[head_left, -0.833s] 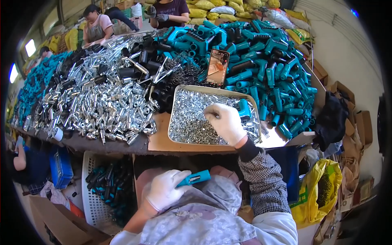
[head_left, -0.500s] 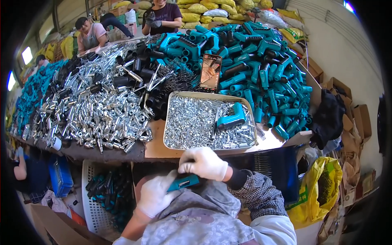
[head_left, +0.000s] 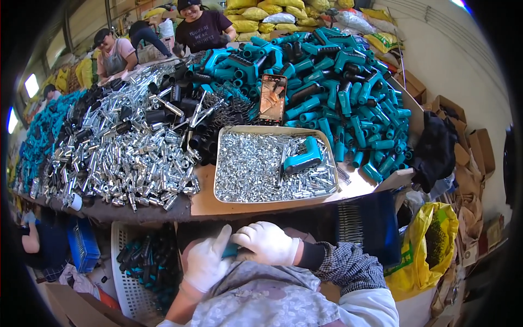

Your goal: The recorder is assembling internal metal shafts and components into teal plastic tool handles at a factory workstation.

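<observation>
Both my hands, in white gloves, are together over my lap. My left hand (head_left: 206,262) is closed around a teal plastic handle casing (head_left: 231,250), its thumb pointing up along it. My right hand (head_left: 267,243) curls over the casing's right end and hides most of it; whether a small part is also in those fingers cannot be seen. Just beyond my hands, a shallow cream tray (head_left: 261,202) sits at the table edge, filled with small silvery metal parts (head_left: 250,163). On top of these lies an angled teal casing (head_left: 304,159).
Shiny metal fittings (head_left: 147,158) are heaped left of the tray, teal casings (head_left: 321,71) behind and right. A phone (head_left: 272,98) leans behind the tray. A white basket (head_left: 121,278) of parts stands lower left, a yellow sack (head_left: 427,250) lower right. Two people (head_left: 204,32) work across the table.
My right hand has come down over the casing, which is now mostly covered. My left thumb has lifted. The co-worker across the table has lowered their hands and moved them apart.
</observation>
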Motion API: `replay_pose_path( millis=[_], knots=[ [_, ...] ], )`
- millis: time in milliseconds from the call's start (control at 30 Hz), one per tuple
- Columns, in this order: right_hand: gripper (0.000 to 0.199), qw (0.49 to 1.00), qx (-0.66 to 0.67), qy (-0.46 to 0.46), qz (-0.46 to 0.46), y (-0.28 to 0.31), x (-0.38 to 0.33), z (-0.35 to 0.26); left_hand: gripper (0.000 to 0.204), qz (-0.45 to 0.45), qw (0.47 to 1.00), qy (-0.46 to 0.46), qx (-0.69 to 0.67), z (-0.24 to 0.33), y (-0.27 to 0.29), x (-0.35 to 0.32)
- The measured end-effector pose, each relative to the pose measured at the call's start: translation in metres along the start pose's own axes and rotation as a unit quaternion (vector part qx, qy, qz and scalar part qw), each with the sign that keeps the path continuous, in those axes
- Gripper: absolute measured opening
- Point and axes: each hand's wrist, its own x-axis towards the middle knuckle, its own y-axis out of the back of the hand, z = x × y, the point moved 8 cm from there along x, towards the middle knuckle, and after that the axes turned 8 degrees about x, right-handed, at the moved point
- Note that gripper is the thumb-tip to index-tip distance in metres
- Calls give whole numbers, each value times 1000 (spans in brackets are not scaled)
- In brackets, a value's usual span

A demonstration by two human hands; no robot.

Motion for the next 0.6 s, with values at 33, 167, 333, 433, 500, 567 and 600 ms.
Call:
replay_pose_path(
  millis=[33, 167, 333, 433, 500, 567, 600],
  knots=[
    [46, 1000, -2, 0, 2, 1, -2, 0, 81, 2, 1000, -2, 0, 1, 1, 0],
    [49, 994, 18, -80, -78, -12, -8, 11, 78, -17, 999, -1, -32, 4, 2, 1],
    [53, 1000, -21, -8, -6, -3, -6, 0, 76, 0, 1000, -3, -17, 6, 6, 1],
    [53, 999, -49, 13, 0, -8, -10, -2, 75, 7, 1000, -13, -9, 8, 5, 1],
    [53, 999, -39, -21, -31, -11, -10, 2, 74, 7, 1000, -19, -14, 9, 3, 0],
    [53, 996, -29, -56, -63, -16, -13, 8, 73, 7, 999, -27, -19, 10, 2, 0],
    [52, 998, -24, -38, -38, -14, -14, 6, 74, 8, 999, -29, -24, 10, 2, 0]
  ],
)
